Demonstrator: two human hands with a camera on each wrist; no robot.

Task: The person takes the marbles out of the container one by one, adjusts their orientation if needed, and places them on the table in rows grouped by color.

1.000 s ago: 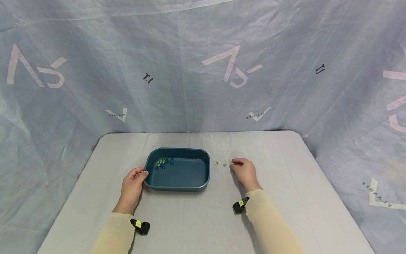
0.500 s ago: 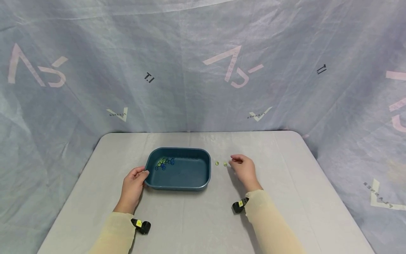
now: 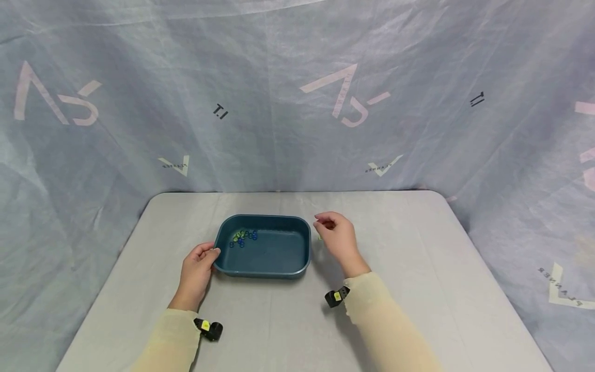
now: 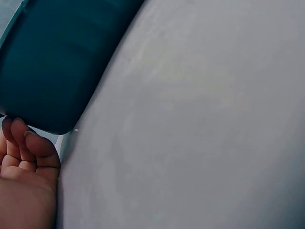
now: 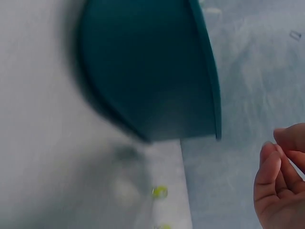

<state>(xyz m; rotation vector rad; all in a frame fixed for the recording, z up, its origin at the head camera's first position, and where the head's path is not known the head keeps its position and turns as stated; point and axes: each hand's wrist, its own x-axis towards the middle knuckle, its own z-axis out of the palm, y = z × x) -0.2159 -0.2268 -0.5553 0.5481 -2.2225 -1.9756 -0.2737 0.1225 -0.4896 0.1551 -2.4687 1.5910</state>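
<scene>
A dark teal rectangular tray [image 3: 274,256] rests on the table; several blue and yellow-green marbles [image 3: 238,236] lie toward its left back corner. My left hand [image 3: 196,268] grips the tray's left end, thumb over the rim and fingers curled beneath it. Just beyond the tray's right end is my right hand [image 3: 338,238], raised above the table with thumb and fingertips pinched together. The yellow-green marble in that pinch is hidden by the fingers. In the right wrist view, two more yellow-green marbles lie on the table, one of them nearer the tray [image 5: 160,192].
The table [image 3: 279,325] has a pale grey cover. Grey-blue cloth [image 3: 274,103] printed with letters hangs behind it and at both sides. A small black camera [image 3: 337,297] is strapped to the right wrist, another [image 3: 209,329] to the left.
My right hand has lifted the farthest-right marble off the table and moved left toward the tray, passing over the other two. The left hand keeps its grip on the tray.
</scene>
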